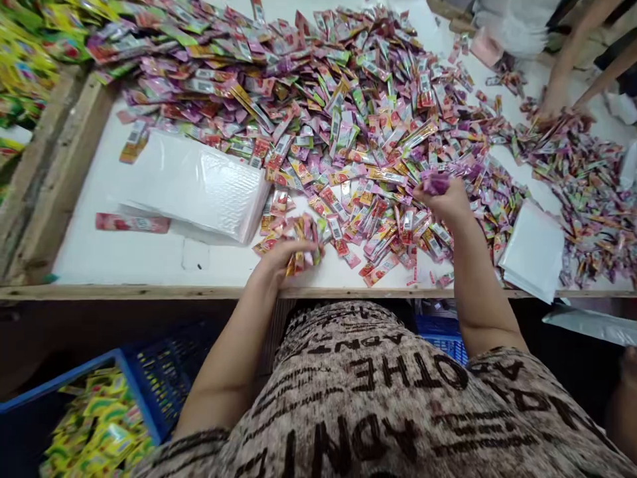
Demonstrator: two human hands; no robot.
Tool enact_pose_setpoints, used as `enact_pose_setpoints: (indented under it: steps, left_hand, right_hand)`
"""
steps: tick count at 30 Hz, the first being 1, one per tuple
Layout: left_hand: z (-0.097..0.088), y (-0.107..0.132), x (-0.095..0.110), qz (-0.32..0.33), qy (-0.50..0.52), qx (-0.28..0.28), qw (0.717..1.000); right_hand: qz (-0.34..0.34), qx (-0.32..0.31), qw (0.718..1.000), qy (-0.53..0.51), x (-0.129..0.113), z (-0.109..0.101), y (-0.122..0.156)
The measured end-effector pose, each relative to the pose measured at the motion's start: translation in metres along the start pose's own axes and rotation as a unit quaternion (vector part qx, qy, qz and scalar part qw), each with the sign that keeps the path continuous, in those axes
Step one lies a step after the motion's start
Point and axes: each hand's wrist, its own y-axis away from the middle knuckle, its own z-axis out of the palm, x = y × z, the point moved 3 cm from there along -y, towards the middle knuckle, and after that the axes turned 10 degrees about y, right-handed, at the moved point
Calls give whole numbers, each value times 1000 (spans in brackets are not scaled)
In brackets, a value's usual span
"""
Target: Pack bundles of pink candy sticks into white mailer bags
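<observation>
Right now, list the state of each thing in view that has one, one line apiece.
Left hand: fingers closed on a mixed bunch of stick packets
Right hand: fingers closed on purple stick packets
Loose stick packets: heaped, spread across the table
Bubble mailers: stacked, lying flat
Right-hand white stack: overhanging the table's front edge
Blue crate: open-topped, holding yellow packets

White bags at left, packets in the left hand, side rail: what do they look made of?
White bags: probably glossy plastic bubble wrap, from the dimples and glare.
Packets in the left hand: likely shiny plastic or foil, from the colourful print and highlights; blur leaves which open.
Side rail: apparently matte bare wood, from its brown, uneven surface.
</observation>
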Motion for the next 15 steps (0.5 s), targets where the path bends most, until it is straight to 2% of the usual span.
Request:
enact_pose_setpoints:
  steps: [3, 4, 5, 8, 10, 13, 15]
  left_hand:
    - [31, -15, 28, 179, 19, 17, 983]
    - [39, -14, 33, 223, 25, 11, 974]
    - [45, -12, 34, 240, 24, 5, 970]
    - [48, 1, 19, 187, -7, 9, 982]
    - [40, 10, 2, 144, -10, 23, 989]
    - [24, 18, -19, 137, 27, 33, 990]
    - [16, 19, -27, 144, 66, 30, 987]
  right_hand:
    - [35, -61, 994, 87, -10, 35, 14]
    - [31, -70, 991, 108, -17, 47, 15]
    - [18, -77, 989, 124, -24, 58, 15]
    - [-52, -122, 977, 167, -38, 85, 15]
    - [-73, -165, 957, 228, -33, 93, 16]
    - [-20, -186, 927, 326, -5, 86, 18]
    - [14, -162, 921, 354, 8, 76, 19]
